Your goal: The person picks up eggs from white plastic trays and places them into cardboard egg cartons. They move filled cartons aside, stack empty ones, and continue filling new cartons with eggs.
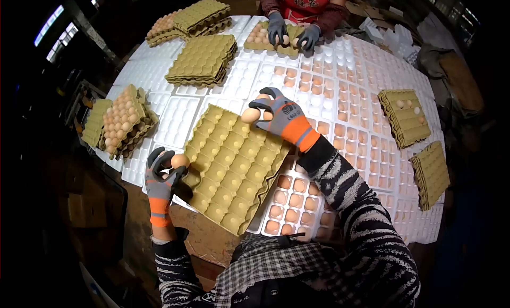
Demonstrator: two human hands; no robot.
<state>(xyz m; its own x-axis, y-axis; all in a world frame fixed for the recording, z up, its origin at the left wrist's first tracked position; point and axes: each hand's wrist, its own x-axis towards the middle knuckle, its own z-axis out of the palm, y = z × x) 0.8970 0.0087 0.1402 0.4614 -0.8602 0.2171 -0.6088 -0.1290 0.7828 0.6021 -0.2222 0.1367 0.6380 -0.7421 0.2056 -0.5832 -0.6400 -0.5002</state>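
My left hand (158, 181), in a grey and orange glove, is closed around brown eggs; one egg (180, 161) shows at the fingertips and another, partly hidden, shows lower in the palm. It is at the left edge of an empty yellow-green pulp egg tray (229, 167). Above that tray's far right corner, my right hand (280, 115), gloved alike, grips several eggs, with one brown egg (251, 115) at the thumb side. The pulp tray rests over white plastic trays. Beside its near right edge, brown eggs (291, 215) fill the cells of a white tray.
Across the table, a person's gloved hands (291, 36) handle eggs over a pulp tray. Stacked pulp trays stand at the back left (202, 59) and right (430, 174). An egg-filled tray stack (121, 118) sits at left. White trays cover the table, many holding eggs.
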